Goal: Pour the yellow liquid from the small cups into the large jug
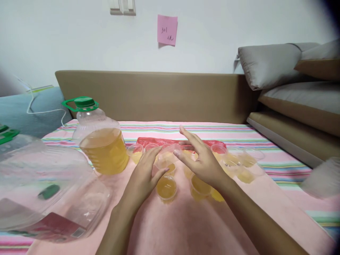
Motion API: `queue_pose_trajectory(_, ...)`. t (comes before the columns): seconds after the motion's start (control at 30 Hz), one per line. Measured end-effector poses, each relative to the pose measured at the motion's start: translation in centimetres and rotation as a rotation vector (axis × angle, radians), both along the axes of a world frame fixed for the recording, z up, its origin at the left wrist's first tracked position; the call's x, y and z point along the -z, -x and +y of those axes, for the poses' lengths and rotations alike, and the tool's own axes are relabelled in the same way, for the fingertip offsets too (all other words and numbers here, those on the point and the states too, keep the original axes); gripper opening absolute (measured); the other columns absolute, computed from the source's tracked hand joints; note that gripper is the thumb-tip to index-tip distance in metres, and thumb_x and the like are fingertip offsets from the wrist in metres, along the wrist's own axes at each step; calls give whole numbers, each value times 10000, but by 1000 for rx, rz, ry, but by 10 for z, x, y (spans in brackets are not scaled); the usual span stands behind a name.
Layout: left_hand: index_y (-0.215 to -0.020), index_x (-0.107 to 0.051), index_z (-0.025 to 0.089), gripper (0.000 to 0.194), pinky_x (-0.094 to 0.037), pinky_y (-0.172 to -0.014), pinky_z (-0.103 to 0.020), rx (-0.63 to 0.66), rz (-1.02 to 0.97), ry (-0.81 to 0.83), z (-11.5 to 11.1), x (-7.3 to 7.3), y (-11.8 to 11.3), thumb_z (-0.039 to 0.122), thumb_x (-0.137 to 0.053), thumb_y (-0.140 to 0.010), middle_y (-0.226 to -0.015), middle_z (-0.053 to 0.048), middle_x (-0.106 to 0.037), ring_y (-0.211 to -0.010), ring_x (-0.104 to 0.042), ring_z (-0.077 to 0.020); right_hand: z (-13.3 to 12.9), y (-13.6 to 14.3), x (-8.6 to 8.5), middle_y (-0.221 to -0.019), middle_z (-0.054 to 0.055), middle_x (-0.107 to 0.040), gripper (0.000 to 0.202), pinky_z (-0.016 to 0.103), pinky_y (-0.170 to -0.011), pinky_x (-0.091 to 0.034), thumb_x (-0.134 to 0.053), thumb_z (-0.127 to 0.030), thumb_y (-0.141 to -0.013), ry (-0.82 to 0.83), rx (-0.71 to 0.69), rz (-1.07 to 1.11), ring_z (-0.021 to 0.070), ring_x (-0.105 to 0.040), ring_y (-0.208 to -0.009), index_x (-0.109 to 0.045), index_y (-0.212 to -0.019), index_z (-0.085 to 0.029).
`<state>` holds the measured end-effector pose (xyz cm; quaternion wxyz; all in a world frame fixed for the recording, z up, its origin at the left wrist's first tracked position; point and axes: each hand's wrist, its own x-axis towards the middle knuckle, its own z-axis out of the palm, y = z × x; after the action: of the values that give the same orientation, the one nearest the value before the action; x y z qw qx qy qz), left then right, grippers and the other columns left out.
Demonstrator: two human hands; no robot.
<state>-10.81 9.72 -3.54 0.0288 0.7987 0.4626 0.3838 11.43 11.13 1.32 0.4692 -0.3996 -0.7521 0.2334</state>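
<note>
My left hand (145, 173) is over the left part of a group of small clear cups, thumb and fingers apart. My right hand (200, 161) is stretched out over the cups to the right, its fingers spread. Between the two hands shows a clear empty-looking cup or lid (168, 153), slightly blurred; whether a hand touches it I cannot tell. Below it a round cup of yellow liquid (166, 187) sits by my left thumb. Under my right palm is another yellow-filled cup (201, 185). Several more cups (245, 174) stand at the right.
A green-capped jug of yellow liquid (105, 150) stands left of the cups. A large clear bottle (45, 184) lies at the near left. Behind the cups is red plastic (143, 141). Cushions (300, 102) are piled at the right, above a translucent container (324, 179).
</note>
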Motion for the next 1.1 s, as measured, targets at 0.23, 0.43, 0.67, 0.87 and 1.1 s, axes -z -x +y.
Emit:
queue_pose_trajectory(0.23, -1548, -361, 287, 684, -438, -1199, -509, -19, 9, -34, 0, 1, -1, 367, -714, -968, -1596, -116, -506, -1481, -484, -303, 0, 2, 0, -1281, 49, -719, 411, 422, -1010, -562, -740, -376, -927, -8, -48, -15, 220, -681, -1131, -690, -1324, -280)
queue_pose_trajectory(0.43, -1527, -384, 286, 644, -476, -1162, -513, -21, 13, -33, 1, 2, 0, 381, -702, -974, -1557, -123, -546, -1447, -526, -313, -1, 4, 3, -1286, 55, -706, 514, 430, -1001, -561, -752, -379, -915, 34, -42, 32, 226, -670, -1141, -618, -1407, -311)
queue_pose_trajectory(0.67, -1522, -385, 293, 635, -484, -1153, -519, -3, 24, -36, 2, 2, 0, 381, -700, -977, -1535, -120, -563, -1431, -541, -312, 0, 3, 3, -1213, 54, -705, 467, 440, -972, -565, -757, -388, -911, 3, -58, 21, 224, -673, -1067, -666, -1366, -339)
queue_pose_trajectory(0.87, -1522, -391, 285, 636, -479, -1155, -539, -14, 26, -38, 2, 2, 0, 397, -697, -977, -1544, -133, -557, -1436, -538, -326, 0, 3, 2, -1209, 38, -706, 788, 439, -976, -569, -745, -367, -921, 9, -37, 67, 204, -673, -1032, -368, -1611, -408)
queue_pose_trajectory(1.1, -1524, -384, 295, 621, -478, -1152, -547, -13, 28, -46, 2, 1, 0, 389, -682, -987, -1528, -139, -569, -1416, -559, -333, -2, 1, 0, -1259, 29, -707, 798, 435, -996, -563, -746, -373, -920, -11, -30, 16, 212, -665, -1119, -358, -1616, -415)
